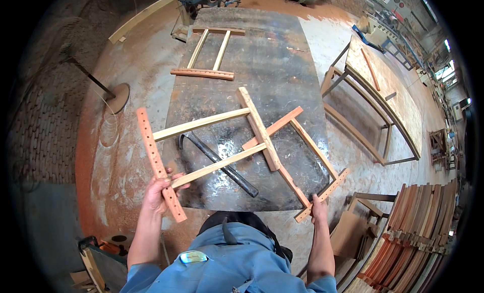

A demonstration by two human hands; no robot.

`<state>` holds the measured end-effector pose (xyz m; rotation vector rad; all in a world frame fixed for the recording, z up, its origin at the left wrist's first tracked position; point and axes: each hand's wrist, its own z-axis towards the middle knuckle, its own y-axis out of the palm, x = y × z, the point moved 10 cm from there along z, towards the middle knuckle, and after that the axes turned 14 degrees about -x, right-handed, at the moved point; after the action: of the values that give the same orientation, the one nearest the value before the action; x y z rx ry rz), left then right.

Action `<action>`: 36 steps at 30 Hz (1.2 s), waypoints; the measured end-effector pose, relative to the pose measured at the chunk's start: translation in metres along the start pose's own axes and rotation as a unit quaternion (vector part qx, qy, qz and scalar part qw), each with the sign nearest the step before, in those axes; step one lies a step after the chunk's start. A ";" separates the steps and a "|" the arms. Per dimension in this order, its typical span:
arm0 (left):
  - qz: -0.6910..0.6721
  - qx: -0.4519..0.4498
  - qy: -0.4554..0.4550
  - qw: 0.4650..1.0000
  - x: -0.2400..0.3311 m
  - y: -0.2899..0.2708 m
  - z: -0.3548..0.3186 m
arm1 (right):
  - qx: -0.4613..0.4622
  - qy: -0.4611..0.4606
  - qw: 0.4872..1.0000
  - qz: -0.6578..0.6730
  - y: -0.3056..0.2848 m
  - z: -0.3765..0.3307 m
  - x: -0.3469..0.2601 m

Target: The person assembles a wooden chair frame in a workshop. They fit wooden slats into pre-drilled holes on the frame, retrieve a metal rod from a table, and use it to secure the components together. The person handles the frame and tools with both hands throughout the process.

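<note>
Left hand [157,193] on hole-dotted frame [212,168]

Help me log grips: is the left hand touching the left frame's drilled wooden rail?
Touching. The head view shows the left hand wrapped around the drilled wooden rail near its lower end.

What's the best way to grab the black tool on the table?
Probably by the black tool's straight end, from the near side of the table. That end points toward the person and sticks out past the frame, whose rail crosses over the tool; the far end is curved.
</note>
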<state>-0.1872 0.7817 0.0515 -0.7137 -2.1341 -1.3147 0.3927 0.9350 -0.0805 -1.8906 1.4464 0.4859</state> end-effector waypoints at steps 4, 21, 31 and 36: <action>-0.070 -0.064 -0.035 0.995 -0.033 0.017 0.043 | 0.031 -0.076 0.996 -0.017 0.016 0.010 0.001; -0.147 -0.148 -0.150 0.966 -0.176 0.088 0.160 | -0.032 -0.015 0.997 -0.067 0.065 -0.011 -0.006; -0.101 -0.109 -0.173 0.974 -0.238 0.081 0.169 | 0.021 -0.079 0.963 -0.256 0.049 -0.001 -0.040; 0.005 0.007 -0.197 0.980 -0.251 0.081 0.161 | -0.083 -0.202 0.940 -0.261 0.042 -0.022 -0.069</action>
<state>0.0224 0.9194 -0.1294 -1.0496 -2.4372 -1.2296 0.3289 0.9609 -0.0323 -2.0541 0.6214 0.6968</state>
